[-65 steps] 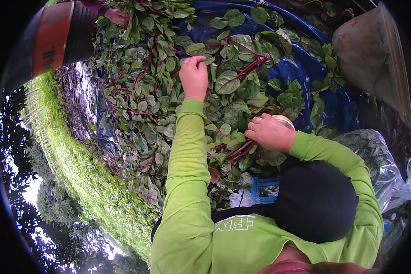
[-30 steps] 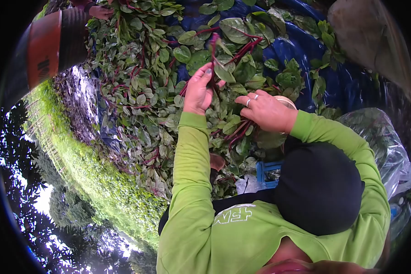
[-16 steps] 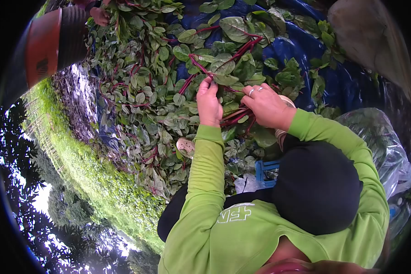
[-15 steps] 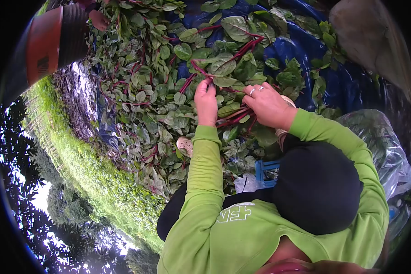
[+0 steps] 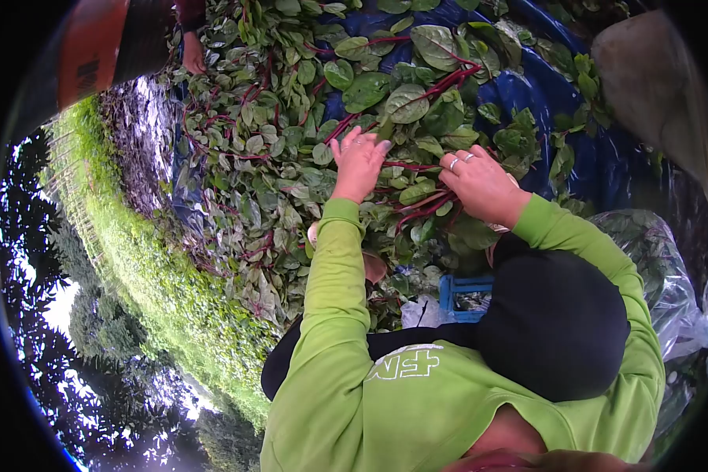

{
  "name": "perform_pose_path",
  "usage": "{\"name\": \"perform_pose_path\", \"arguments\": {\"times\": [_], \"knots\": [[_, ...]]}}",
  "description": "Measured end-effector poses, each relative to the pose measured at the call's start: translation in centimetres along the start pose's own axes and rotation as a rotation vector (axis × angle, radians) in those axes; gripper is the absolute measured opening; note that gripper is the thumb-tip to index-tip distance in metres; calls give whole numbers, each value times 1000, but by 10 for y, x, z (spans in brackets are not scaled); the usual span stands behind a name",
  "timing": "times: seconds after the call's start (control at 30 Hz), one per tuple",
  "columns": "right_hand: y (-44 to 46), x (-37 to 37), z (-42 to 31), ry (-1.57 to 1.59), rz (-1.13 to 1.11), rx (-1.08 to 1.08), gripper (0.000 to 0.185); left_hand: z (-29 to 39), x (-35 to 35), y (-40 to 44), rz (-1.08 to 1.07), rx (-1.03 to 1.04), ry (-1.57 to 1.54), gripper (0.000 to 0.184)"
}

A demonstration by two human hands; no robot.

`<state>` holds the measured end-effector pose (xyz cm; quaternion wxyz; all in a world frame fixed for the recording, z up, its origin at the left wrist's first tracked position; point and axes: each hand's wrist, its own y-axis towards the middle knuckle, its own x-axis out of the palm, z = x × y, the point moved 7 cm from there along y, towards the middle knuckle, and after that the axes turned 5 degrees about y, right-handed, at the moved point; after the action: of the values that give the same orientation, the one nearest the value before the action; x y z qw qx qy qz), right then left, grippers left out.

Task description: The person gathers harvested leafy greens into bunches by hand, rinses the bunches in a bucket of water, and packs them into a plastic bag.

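My right hand (image 5: pixel 484 187) is closed around a bunch of red-stemmed leafy greens (image 5: pixel 423 206), its stems pointing left from under my fingers. Two rings show on that hand. To its left, my left hand (image 5: pixel 359 167) has its fingers apart over the heap, with a leaf close to the thumb; no clear grip shows. Ahead of both hands lies a long dark-red stem (image 5: pixel 453 79) with broad green leaves. More loose leafy greens (image 5: pixel 252 145) are piled across the ground on a blue plastic sheet (image 5: pixel 527 90).
A blue plastic crate (image 5: pixel 448 297) stands by my legs. At right is a clear plastic bag (image 5: pixel 653 263), with a pale sack-like shape (image 5: pixel 657 86) beyond. Another person's hand (image 5: pixel 193 53) reaches in at upper left, near an orange-and-black container (image 5: pixel 90 55).
My left hand has loosened from a pinch on a stem, and its fingers have spread. My right hand keeps its bunch. The view has shifted slightly, and the other person's hand is lower.
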<state>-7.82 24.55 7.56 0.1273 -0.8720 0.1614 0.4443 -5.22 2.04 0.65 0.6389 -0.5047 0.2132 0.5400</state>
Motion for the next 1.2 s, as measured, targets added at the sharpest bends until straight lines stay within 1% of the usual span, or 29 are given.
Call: {"name": "perform_pose_path", "arguments": {"times": [0.1, 0.17, 0.2, 0.23, 0.3, 0.37, 0.43, 0.47, 0.57, 0.6, 0.7, 0.77, 0.8, 0.83, 0.9, 0.97, 1.0, 1.03, 1.1, 1.2], "knots": [[-5, 5, -2, 2, -6, -6, 29, -49, -36, -15, 378, -308, 246, 43], [-5, 6, 1, 3, -38, 5, 30, -124, -35, -41, 396, -608, 129, 45], [-4, 4, 2, 2, -18, -7, 30, -139, -31, -52, 676, -636, -135, 50], [-4, 3, 1, 9, 2, -20, 30, -137, -19, -52, 566, -633, -577, 57], [-3, 5, -3, 24, 16, -39, 29, -94, -4, -53, 282, -558, -1438, 81], [1, 5, -5, 20, 8, -51, 28, -50, 16, -49, -33, -436, -1517, 104], [1, 0, -7, 34, 6, -65, 27, -28, 29, -41, -31, -338, -1535, 113], [0, -1, -8, 43, 0, -69, 27, -19, 30, -38, 37, -295, -1513, 107], [-3, 1, -7, 37, -9, -74, 25, -31, 45, -33, 136, -351, -1476, 103], [-2, 3, -7, 43, -15, -78, 25, -49, 49, -32, 343, -403, -1491, 87], [-1, 6, -7, 45, -42, -80, 23, -78, 26, -42, 392, -436, -591, 69], [-2, 5, -9, 32, -79, -77, 22, -114, -5, -62, 671, -534, -417, 57], [-3, 5, -9, 39, -61, -80, 22, -130, -20, -76, 651, -704, -193, 59], [-4, 4, -6, 39, -41, -83, 21, -132, -32, -77, 518, -692, -97, 59], [-7, 9, -9, 42, -30, -103, 20, -98, -49, -65, 613, -385, 382, 57], [-2, 7, -11, 11, -25, -145, 19, -104, -8, -31, 60, -322, -125, 54], [1, 6, -13, 3, -24, -166, 19, -93, 14, -23, -208, -273, -378, 53], [2, 4, -16, -4, -25, -185, 18, -67, 17, -25, -220, -177, -191, 46], [1, 2, -18, -4, -21, -203, 17, -55, 45, -23, -640, -228, -428, 37], [-3, 2, -17, 8, -7, -196, 15, -39, 28, -49, -627, -616, -490, 32]]}}
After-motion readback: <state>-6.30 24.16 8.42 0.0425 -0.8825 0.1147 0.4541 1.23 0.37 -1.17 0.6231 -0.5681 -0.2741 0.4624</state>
